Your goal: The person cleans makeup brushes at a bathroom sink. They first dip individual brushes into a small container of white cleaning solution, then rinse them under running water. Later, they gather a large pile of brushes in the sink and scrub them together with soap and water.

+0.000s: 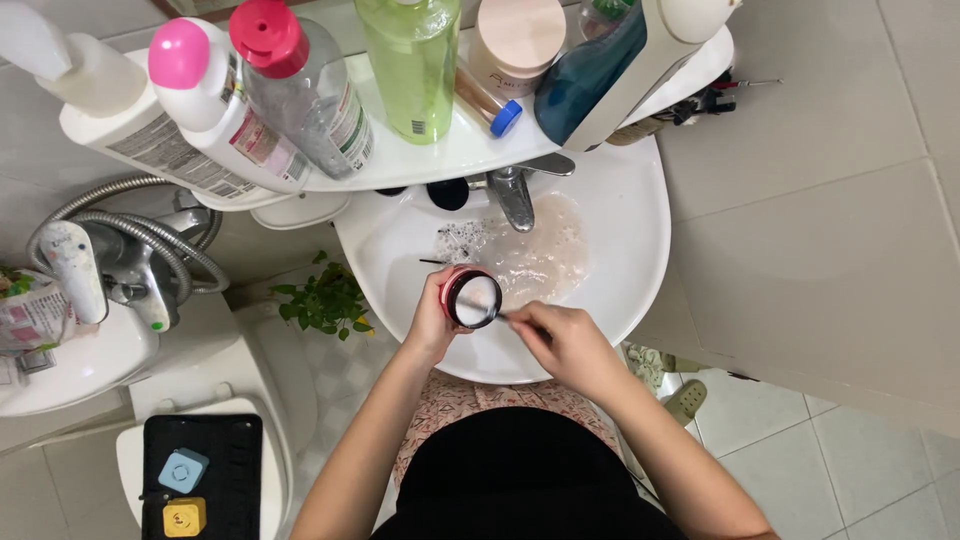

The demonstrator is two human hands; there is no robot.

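Jar: small round jar (472, 298) with a red wall and dark rim, whitish inside, held over the near part of the basin.
Left hand: left hand (432, 322) wraps the jar from the left, fingers curled closed around its side.
Right hand: right hand (565, 343) sits just right of the jar, fingers pinched shut on a thin dark tool (505, 317) whose tip reaches into the jar's mouth.
Basin: white round sink (640, 230) holding cloudy, pale pinkish water with dark specks on the far left of the pool; a metal tap (513, 195) stands over it at the far edge.
Shelf: white shelf (450, 150) above the tap carries a green bottle (413, 60), a clear bottle with a red cap (300, 85), a white bottle with a pink cap (215, 105), a beige-lidded pot (518, 45) and a blue bottle (590, 75).
Left side: coiled metal shower hose (140, 225) and its handset, a small green plant (325, 300) on the floor, and a white toilet (215, 400) with a black tray (205, 475) holding a blue and a yellow block.
Room: pale grey tiles on the floor and walls; a sandal (686, 401) lies on the floor, near right of the basin.
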